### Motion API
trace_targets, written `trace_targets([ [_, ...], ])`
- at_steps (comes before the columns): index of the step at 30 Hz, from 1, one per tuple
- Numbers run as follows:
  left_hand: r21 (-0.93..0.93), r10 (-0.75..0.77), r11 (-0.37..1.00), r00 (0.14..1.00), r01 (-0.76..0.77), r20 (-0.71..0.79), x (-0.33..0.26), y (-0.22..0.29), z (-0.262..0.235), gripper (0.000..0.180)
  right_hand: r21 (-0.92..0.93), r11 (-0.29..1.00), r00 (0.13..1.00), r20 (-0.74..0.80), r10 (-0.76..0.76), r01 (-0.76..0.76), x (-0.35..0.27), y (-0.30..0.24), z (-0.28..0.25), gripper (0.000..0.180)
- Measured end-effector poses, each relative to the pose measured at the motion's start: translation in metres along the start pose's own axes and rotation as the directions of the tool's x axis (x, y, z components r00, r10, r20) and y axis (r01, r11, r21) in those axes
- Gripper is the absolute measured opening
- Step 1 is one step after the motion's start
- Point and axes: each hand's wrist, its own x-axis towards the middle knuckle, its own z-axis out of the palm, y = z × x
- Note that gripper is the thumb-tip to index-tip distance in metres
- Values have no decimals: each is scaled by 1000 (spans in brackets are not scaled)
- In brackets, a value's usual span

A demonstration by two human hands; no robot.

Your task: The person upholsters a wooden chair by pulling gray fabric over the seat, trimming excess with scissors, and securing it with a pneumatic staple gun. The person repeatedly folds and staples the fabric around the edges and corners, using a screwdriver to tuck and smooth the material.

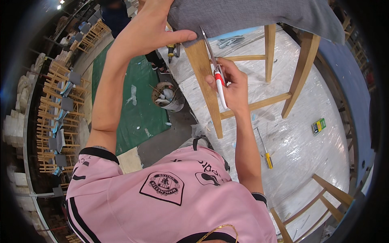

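Pink jersey (174, 174) foremost. Right hand (236, 88) grips white-and-red-handled scissors (220, 86), blades angled up at grey seat fabric (243, 16); left hand (146, 30), thumb outstretched over its corner, fingers cropped, grip unclear. Below: 3 wooden legs (205, 87), plastic-wrapped table (298, 148).

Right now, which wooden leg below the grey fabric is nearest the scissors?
The leftmost leg, beside the scissors in the right hand; the middle leg and rightmost leg stand farther off.
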Motion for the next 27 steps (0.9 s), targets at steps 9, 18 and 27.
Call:
trace_targets([
  [9, 12, 9, 1000, 1000, -9, 0, 7, -8, 1, 105, -34, 999, 1000, -3, -5, 4, 9, 3, -1, 47],
  [18, 5, 9, 1000, 1000, -9, 2, 7, -8, 1, 105, -29, 999, 999, 24, -27, 28, 11, -1, -3, 52],
  [27, 2, 5, 1000, 1000, -5, 2, 7, -9, 1, 106, 12, 1000, 999, 30, 17, -17, 11, 2, -2, 46],
])
